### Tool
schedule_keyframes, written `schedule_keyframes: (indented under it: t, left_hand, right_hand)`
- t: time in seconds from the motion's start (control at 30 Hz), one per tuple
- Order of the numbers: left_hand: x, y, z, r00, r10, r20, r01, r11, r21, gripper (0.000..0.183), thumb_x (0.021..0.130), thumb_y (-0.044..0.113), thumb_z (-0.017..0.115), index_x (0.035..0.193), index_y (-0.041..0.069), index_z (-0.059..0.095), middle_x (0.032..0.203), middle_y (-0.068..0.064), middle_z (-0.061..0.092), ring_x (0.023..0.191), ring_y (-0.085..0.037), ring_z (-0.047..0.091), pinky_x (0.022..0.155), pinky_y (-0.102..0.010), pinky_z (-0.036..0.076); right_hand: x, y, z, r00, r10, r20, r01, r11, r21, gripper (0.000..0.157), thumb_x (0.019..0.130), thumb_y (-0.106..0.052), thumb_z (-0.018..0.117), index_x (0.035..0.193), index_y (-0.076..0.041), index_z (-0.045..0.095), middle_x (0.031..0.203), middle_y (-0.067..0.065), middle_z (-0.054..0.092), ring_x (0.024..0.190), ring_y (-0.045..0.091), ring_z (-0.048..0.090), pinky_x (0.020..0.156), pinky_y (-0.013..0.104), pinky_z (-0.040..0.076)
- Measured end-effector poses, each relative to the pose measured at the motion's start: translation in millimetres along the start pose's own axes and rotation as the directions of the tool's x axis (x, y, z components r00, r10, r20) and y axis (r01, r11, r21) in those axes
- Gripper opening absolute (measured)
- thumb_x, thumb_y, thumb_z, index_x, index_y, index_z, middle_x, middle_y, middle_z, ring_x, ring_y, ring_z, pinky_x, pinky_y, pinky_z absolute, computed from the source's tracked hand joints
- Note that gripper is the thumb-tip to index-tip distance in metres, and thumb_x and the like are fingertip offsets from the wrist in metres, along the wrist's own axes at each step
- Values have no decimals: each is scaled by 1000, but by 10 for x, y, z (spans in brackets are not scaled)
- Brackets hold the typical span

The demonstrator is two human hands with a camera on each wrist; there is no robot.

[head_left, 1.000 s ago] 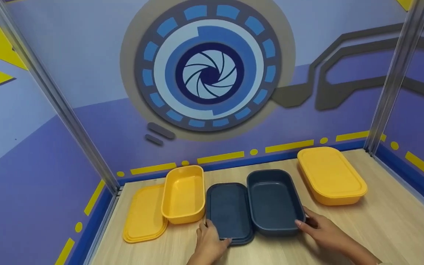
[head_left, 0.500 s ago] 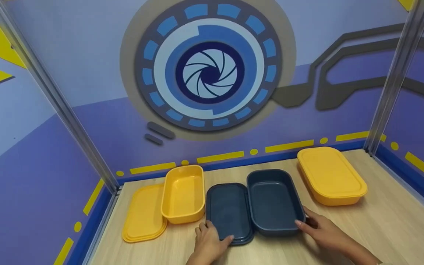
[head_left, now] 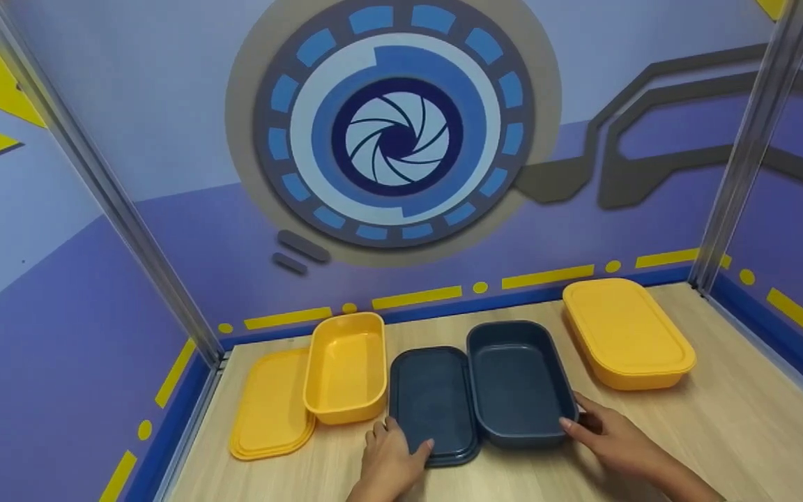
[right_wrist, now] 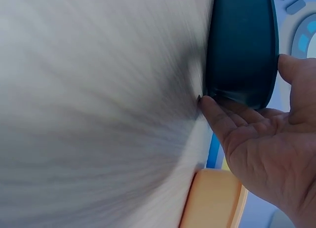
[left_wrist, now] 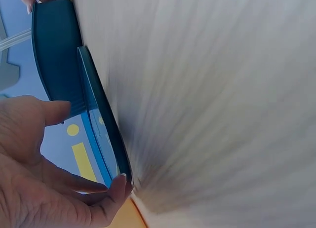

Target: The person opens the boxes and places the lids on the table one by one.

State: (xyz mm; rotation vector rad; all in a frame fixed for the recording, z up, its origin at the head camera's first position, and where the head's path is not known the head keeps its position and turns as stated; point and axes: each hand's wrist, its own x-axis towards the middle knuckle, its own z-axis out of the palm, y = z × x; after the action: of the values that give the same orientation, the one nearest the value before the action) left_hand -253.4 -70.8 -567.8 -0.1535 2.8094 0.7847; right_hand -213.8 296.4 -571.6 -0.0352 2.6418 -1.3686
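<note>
A dark blue rectangular lid [head_left: 433, 401] lies on the table, left of an open dark blue lunch box [head_left: 521, 380]. My left hand [head_left: 389, 460] is at the lid's near left corner; its fingertips touch the edge, while in the left wrist view the thumb [left_wrist: 57, 112] stands off from it. At the box's near right corner, my right hand [head_left: 614, 439] holds on, thumb by the rim and fingers along the side wall. In the right wrist view, those fingers [right_wrist: 232, 114] reach low by the table.
Left of the blue lid stands an open yellow box [head_left: 347, 366], overlapping a flat yellow lid [head_left: 272, 411]. A lidded yellow box [head_left: 628, 331] sits at the back right. Printed panels wall the table [head_left: 736, 432] at the back and both sides.
My left hand has shifted slightly left, and its thumb has drawn back a little from the lid's near edge. My right hand and the boxes look unmoved.
</note>
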Motion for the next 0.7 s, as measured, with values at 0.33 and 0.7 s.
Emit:
schedule_keyframes:
  t: [0.33, 0.7]
  left_hand:
    - [-83, -137, -136, 998, -27, -58, 24, 999, -45, 60, 86, 50, 72, 120, 2, 58, 108, -14, 58, 100, -29, 60, 88, -51, 49]
    - [-211, -212, -100, 990, 85, 108, -55, 965, -256, 37, 95, 33, 65, 64, 12, 66, 54, 5, 52, 52, -11, 50, 50, -24, 39]
  right_hand:
    - [-90, 13, -86, 1000, 7, 24, -9, 999, 49, 70, 98, -41, 59, 141, 11, 42, 111, 18, 72, 93, 24, 70, 71, 33, 58]
    - [-121, 26, -49, 992, 46, 114, -61, 990, 130, 51, 100, -47, 54, 110, 3, 63, 98, 10, 73, 90, 21, 68, 74, 37, 59]
